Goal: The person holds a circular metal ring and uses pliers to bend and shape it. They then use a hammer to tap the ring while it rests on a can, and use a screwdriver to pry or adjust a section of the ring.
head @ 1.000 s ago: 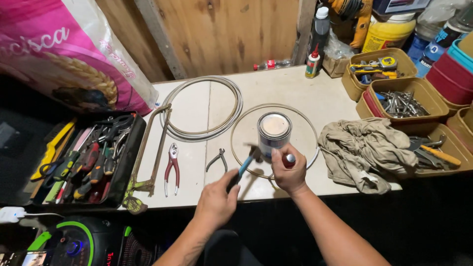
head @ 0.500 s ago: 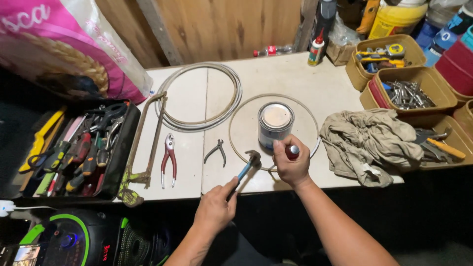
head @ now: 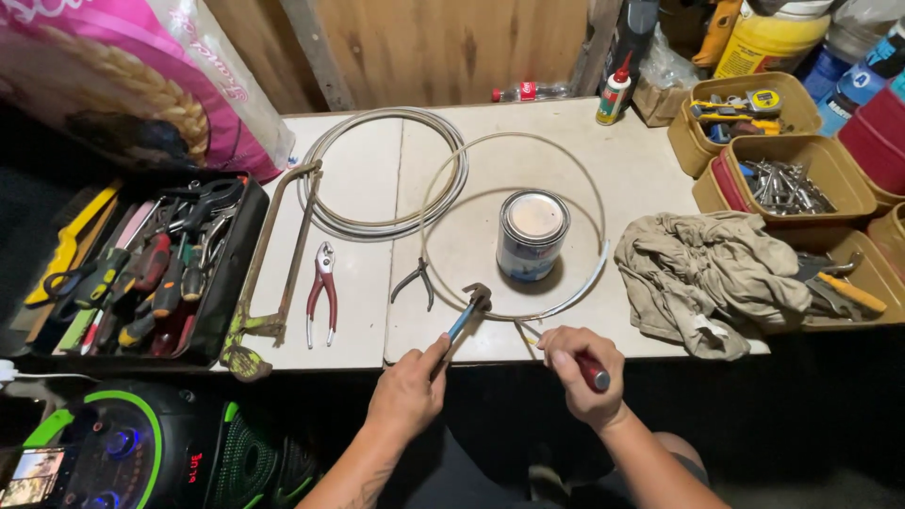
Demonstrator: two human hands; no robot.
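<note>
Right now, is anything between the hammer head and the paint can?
Only the thin white wire loop curves across the table between the hammer, held in the left hand, and the can. The right hand grips a red-handled tool nearer the table edge.

On the table [head: 660, 170], a can [head: 532, 234] stands inside a wire loop [head: 514, 221]. A coiled cable [head: 386, 174] lies behind-left, 2 pliers [head: 323, 290] left, a rag [head: 712, 269] right, probably overlapping a box [head: 853, 283].
</note>
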